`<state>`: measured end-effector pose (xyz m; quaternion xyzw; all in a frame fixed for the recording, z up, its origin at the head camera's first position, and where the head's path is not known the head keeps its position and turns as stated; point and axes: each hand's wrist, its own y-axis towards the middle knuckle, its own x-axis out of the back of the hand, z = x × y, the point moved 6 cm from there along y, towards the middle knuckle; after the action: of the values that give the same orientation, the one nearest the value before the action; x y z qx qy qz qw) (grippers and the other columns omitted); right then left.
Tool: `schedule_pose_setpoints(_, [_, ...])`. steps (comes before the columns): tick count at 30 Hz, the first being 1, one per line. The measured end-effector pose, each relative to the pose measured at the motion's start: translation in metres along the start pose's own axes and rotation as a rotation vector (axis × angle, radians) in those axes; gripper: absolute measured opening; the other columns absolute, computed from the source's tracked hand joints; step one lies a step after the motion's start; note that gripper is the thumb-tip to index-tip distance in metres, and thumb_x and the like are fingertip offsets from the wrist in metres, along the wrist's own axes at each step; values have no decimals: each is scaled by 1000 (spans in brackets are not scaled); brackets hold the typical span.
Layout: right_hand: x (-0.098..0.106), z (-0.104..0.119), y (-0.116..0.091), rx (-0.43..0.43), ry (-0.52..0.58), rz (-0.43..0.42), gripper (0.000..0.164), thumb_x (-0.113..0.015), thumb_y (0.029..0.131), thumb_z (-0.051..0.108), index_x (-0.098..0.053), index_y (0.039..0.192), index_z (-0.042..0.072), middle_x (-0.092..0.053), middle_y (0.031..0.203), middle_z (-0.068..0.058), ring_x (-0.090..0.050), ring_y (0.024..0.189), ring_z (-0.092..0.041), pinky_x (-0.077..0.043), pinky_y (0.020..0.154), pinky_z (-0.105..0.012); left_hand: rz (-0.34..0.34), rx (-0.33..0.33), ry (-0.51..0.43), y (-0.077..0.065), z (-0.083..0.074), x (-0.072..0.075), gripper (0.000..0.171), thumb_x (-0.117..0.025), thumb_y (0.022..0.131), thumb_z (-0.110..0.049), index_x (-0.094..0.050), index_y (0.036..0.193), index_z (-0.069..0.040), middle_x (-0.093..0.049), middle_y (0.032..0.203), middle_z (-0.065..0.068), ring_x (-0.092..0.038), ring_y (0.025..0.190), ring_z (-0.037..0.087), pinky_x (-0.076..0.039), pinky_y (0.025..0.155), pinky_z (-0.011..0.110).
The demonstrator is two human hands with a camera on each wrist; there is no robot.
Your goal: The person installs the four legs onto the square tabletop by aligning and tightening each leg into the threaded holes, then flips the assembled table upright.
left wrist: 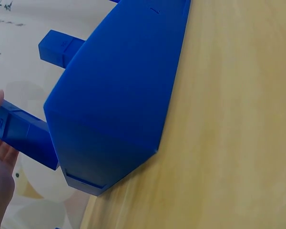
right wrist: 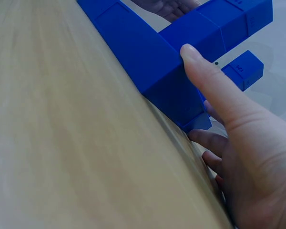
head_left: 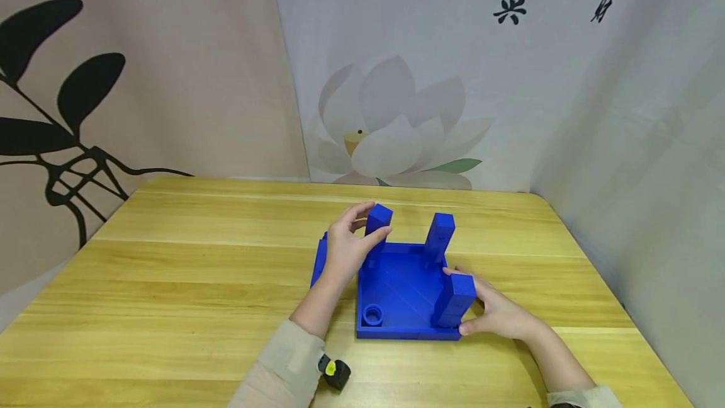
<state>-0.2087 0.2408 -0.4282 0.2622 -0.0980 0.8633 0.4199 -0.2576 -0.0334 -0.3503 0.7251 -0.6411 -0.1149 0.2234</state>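
Observation:
A blue square base point(head_left: 403, 334) with a low raised rim lies on the table. Blocky blue posts stand at three of its corners: back left point(head_left: 376, 222), back right point(head_left: 439, 235) and front right point(head_left: 455, 298). The front-left corner shows a round blue socket point(head_left: 372, 315). My left hand point(head_left: 348, 241) grips the back-left post near its top, thumb in front and fingers behind; the left wrist view shows this post point(left wrist: 28, 136) tilted against the base's outer wall point(left wrist: 109, 95). My right hand point(head_left: 501, 310) holds the base's right side beside the front-right post, its thumb point(right wrist: 214, 81) against the rim.
Another blue piece point(head_left: 318, 263) lies left of the base, partly hidden by my left forearm. The wooden table point(head_left: 187, 282) reaches back to a printed cloth point(head_left: 396, 30). A black wrist device point(head_left: 338, 374) sticks out from my left sleeve.

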Motion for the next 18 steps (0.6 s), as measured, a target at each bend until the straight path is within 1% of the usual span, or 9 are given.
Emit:
schedule_pose_setpoints(3, [0, 0, 0, 3, 2, 1, 97, -85, 71, 18, -30, 151, 21, -21, 153, -21, -18, 136, -42, -20, 106, -54, -13, -15, -3, 0, 1, 1, 43, -81, 79, -17, -66, 117, -6, -64, 114, 6, -64, 97, 20, -52, 88, 33])
schedule_pose_setpoints(7, [-1, 1, 0, 9, 14, 4, 97, -85, 71, 17, -30, 151, 20, -21, 153, -18, -19, 136, -41, -23, 107, -29, -21, -43, -19, 0, 2, 2, 40, -78, 81, -16, -66, 118, -3, -65, 113, 8, -66, 95, 21, -53, 86, 32])
schedule_pose_setpoints(8, [-1, 1, 0, 12, 16, 3, 97, -85, 71, 17, -30, 151, 19, -22, 153, -18, -20, 136, -37, -22, 105, -24, -22, -42, -32, -1, 2, 3, 41, -77, 82, -15, -65, 119, -2, -65, 114, 9, -66, 95, 22, -53, 86, 33])
schedule_pose_setpoints(9, [-1, 1, 0, 12, 20, 1, 97, -85, 71, 16, -30, 151, 18, -22, 153, -17, -21, 137, -33, -22, 104, -21, -20, -37, -36, -1, -3, 3, 40, -76, 83, -12, -65, 119, 1, -65, 114, 12, -66, 95, 25, -52, 87, 35])
schedule_pose_setpoints(10, [-2, 1, 0, 12, 22, -1, 97, -85, 71, 16, -30, 151, 18, -22, 153, -17, -22, 137, -29, -22, 104, -19, -20, -38, -43, -1, -3, 3, 40, -76, 83, -11, -64, 120, 1, -65, 115, 14, -66, 95, 26, -52, 87, 37])
schedule_pose_setpoints(14, [-2, 1, 0, 7, 20, -5, 97, -85, 71, 15, -30, 151, 17, -22, 153, -17, -24, 136, -19, -23, 104, -19, -8, -37, -55, -2, -4, 3, 39, -73, 85, -7, -62, 121, 3, -65, 113, 16, -66, 97, 27, -52, 88, 37])
schedule_pose_setpoints(15, [-2, 2, 0, 4, 21, -5, 97, -85, 71, 15, -30, 151, 18, -22, 153, -17, -24, 136, -20, -23, 104, -19, -6, -47, -52, -2, -4, 3, 38, -72, 86, -6, -62, 121, 4, -66, 112, 16, -66, 97, 27, -52, 87, 36])
schedule_pose_setpoints(16, [-2, 2, 0, 2, 21, -3, 97, -85, 71, 15, -30, 151, 19, -22, 153, -17, -24, 136, -22, -23, 104, -19, -4, -61, -54, -1, 1, 2, 38, -71, 86, -7, -62, 121, 3, -66, 112, 15, -66, 97, 25, -52, 87, 34])
schedule_pose_setpoints(18, [-3, 2, 0, 1, 24, 0, 97, -84, 71, 15, -30, 151, 18, -21, 153, -18, -24, 136, -26, -23, 104, -19, 4, -78, -70, -1, 1, 2, 37, -69, 87, -4, -61, 122, 5, -66, 111, 17, -65, 98, 26, -52, 87, 34])
